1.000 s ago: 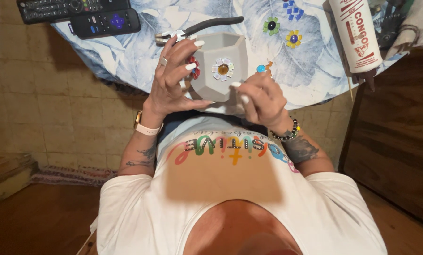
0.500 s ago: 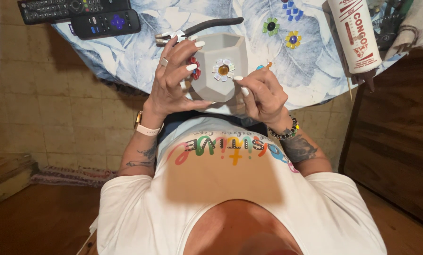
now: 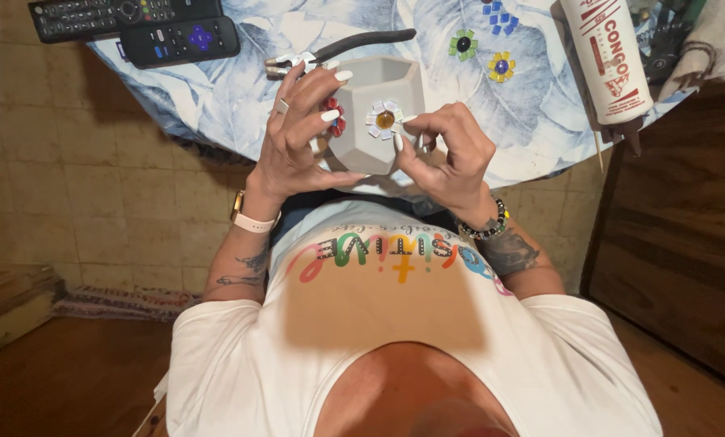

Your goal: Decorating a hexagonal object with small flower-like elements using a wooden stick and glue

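Observation:
A pale grey faceted pot (image 3: 361, 144) is held over the near edge of the table. My left hand (image 3: 297, 133) grips its left side, fingers spread over a red tile flower (image 3: 334, 117). My right hand (image 3: 447, 154) is on the pot's right side, its fingertips pressing at the white-petalled tile flower with an amber centre (image 3: 384, 120) on the front facet. Both hands touch the pot.
A blue floral cloth (image 3: 216, 89) covers the table. On it lie black-handled nippers (image 3: 342, 48), two remote controls (image 3: 148, 24), loose tile flowers (image 3: 482, 53), and a white glue tube (image 3: 607, 57). A dark wooden cabinet (image 3: 678, 243) stands to the right.
The pot has turned a little and my right hand has shifted from below its right corner up to the white flower. The small blue piece seen by my right fingers is gone from view.

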